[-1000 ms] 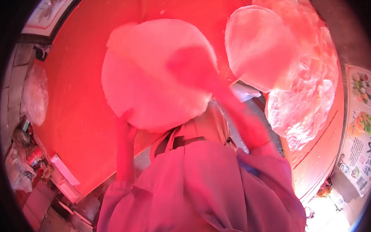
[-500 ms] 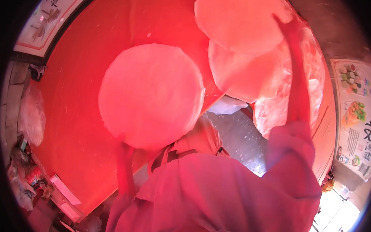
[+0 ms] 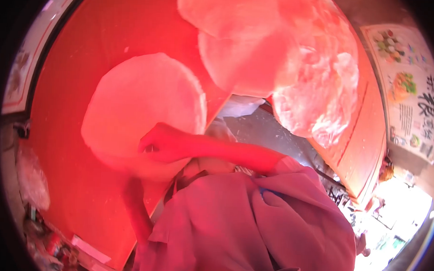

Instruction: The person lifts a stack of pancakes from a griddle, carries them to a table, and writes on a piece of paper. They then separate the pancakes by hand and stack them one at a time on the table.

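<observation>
The person wore a loose, dusty-pink top (image 3: 223,226) with deep, soft folds and a thin blue streak (image 3: 271,190) toward the right. The right sleeve (image 3: 292,166) ended short of the wrist; the right hand (image 3: 165,143) was bare.

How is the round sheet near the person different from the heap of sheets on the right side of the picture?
The round sheet has a nearly circular outline; the heap of sheets has an irregular one.
The round sheet looks fairly smooth, while the heap of sheets is wrinkled in its brightly lit part.
The right hand is at the round sheet; no hand is at the heap of sheets.
Both look pinkish in the red light.
</observation>
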A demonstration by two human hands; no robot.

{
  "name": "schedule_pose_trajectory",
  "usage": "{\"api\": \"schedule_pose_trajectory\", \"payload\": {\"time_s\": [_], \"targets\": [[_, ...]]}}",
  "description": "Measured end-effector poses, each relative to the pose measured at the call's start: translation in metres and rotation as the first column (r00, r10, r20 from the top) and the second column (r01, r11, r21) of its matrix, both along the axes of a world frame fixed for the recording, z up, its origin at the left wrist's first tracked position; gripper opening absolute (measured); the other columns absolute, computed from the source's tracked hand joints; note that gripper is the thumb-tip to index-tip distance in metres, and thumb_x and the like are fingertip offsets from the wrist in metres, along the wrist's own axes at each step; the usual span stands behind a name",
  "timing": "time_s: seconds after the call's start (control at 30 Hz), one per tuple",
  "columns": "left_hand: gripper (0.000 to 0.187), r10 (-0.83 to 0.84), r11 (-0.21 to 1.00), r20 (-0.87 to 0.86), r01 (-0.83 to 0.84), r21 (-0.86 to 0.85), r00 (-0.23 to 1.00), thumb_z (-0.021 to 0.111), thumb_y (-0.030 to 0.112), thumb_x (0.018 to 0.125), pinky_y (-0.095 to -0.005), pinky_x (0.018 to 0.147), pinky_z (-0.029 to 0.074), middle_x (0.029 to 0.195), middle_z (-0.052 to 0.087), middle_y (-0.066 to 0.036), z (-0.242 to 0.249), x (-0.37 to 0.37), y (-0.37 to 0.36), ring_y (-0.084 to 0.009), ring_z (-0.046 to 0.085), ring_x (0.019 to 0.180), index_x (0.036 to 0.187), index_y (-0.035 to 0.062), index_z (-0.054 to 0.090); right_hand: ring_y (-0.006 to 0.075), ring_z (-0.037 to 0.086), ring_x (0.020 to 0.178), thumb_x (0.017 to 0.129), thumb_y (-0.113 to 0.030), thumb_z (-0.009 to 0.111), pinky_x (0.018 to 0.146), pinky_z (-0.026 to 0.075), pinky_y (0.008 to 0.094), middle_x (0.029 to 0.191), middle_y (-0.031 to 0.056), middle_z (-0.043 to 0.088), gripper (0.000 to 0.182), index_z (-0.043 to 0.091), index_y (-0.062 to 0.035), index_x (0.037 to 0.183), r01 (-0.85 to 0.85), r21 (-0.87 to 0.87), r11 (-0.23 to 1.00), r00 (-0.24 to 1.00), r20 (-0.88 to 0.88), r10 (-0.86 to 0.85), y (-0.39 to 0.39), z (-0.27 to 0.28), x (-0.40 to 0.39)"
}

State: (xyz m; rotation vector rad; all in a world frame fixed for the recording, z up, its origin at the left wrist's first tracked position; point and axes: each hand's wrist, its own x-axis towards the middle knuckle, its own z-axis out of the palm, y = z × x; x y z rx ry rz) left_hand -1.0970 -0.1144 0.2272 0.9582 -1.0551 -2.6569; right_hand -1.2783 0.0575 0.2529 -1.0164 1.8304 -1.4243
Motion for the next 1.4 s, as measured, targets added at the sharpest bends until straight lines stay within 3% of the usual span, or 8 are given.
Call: {"api": "schedule_pose_trajectory", "payload": {"time_s": [0.33,0.7,0.8,0.83,0.9,1.1,1.2,1.4], "targets": [[0.055,-0.057,0.993,0.280,0.083,-0.080,0.958,0.051,0.026,0.094,-0.0390,0.103,0.037,0.130,0.050,-0.013,-0.038,0.010,-0.017,-0.0248,0.046,0.123,0.137,-0.0037,0.034,0.0349,0.064,0.067,0.059,-0.032,0.061,0.065,0.051,0.0391,0.070,0.0167,0.064,0.030,0.064,-0.0035,0.069,-0.005,0.467,0.884,0.987,-0.140,0.080,-0.009,0.052,0.004],[0.053,-0.062,0.991,0.318,0.095,-0.091,0.946,0.050,0.027,0.095,-0.0398,0.104,0.036,0.132,0.049,-0.013,-0.060,0.019,-0.019,-0.0249,0.045,0.123,0.137,-0.0028,0.035,0.0324,0.065,0.065,0.064,-0.016,0.061,0.060,0.051,0.0433,0.067,0.0173,0.064,0.013,0.067,-0.0048,0.067,0.343,0.208,0.916,0.902,-0.345,-0.260,-0.006,-0.036,-0.043],[0.053,-0.081,0.990,0.316,0.112,-0.080,0.945,0.050,0.027,0.095,-0.0400,0.104,0.036,0.132,0.048,-0.013,-0.064,0.018,-0.021,-0.0249,0.045,0.124,0.137,-0.0026,0.036,0.0213,0.066,0.061,0.075,-0.005,0.066,0.054,0.055,0.0333,0.072,0.0113,0.066,0.007,0.066,-0.0003,0.080,0.649,-0.145,0.747,0.666,0.584,-0.465,0.105,0.021,-0.104],[0.053,-0.085,0.990,0.318,0.115,-0.078,0.944,0.050,0.027,0.095,-0.0401,0.104,0.036,0.132,0.048,-0.013,-0.065,0.018,-0.021,-0.0249,0.045,0.124,0.136,-0.0025,0.036,0.0252,0.064,0.095,0.091,-0.021,0.056,0.074,0.055,0.0345,0.106,0.0174,0.063,0.035,0.055,0.0033,0.116,0.467,-0.191,0.864,0.819,0.462,-0.340,0.167,0.053,-0.118],[0.053,-0.096,0.989,0.320,0.126,-0.073,0.942,0.050,0.027,0.095,-0.0402,0.104,0.036,0.133,0.048,-0.013,-0.068,0.015,-0.021,-0.0250,0.045,0.124,0.136,-0.0024,0.036,0.0149,0.061,0.060,0.085,-0.014,0.061,0.053,0.049,0.0285,0.071,0.0049,0.064,0.013,0.067,-0.0023,0.085,0.922,-0.174,0.346,0.381,0.568,-0.729,0.226,0.069,-0.122],[0.052,-0.099,0.988,0.319,0.131,-0.080,0.943,0.049,0.027,0.095,-0.0407,0.104,0.036,0.134,0.047,-0.013,-0.071,0.008,-0.020,-0.0250,0.045,0.124,0.136,-0.0019,0.037,0.0280,0.067,0.071,0.084,-0.009,0.060,0.062,0.057,0.0380,0.085,0.0182,0.066,0.023,0.061,0.0038,0.103,0.942,-0.264,-0.208,-0.061,0.473,-0.879,0.477,0.043,-0.073],[0.052,-0.101,0.987,0.304,0.134,-0.087,0.947,0.049,0.027,0.095,-0.0409,0.104,0.036,0.134,0.047,-0.013,-0.070,-0.001,-0.015,-0.0250,0.045,0.124,0.136,-0.0017,0.037,0.0263,0.060,0.104,0.092,-0.023,0.056,0.074,0.056,0.0357,0.112,0.0176,0.061,0.039,0.050,0.0023,0.122,0.955,-0.133,-0.265,-0.156,0.535,-0.830,0.608,-0.033,-0.019],[0.051,-0.088,0.988,0.287,0.120,-0.095,0.954,0.048,0.028,0.095,-0.0414,0.105,0.035,0.135,0.047,-0.013,-0.060,-0.009,-0.015,-0.0251,0.045,0.124,0.136,-0.0012,0.038,0.0265,0.063,0.081,0.092,-0.027,0.055,0.064,0.057,0.0332,0.092,0.0147,0.063,0.024,0.055,-0.0079,0.106,0.830,0.366,-0.421,-0.543,0.704,-0.459,0.671,-0.126,0.087]]}}
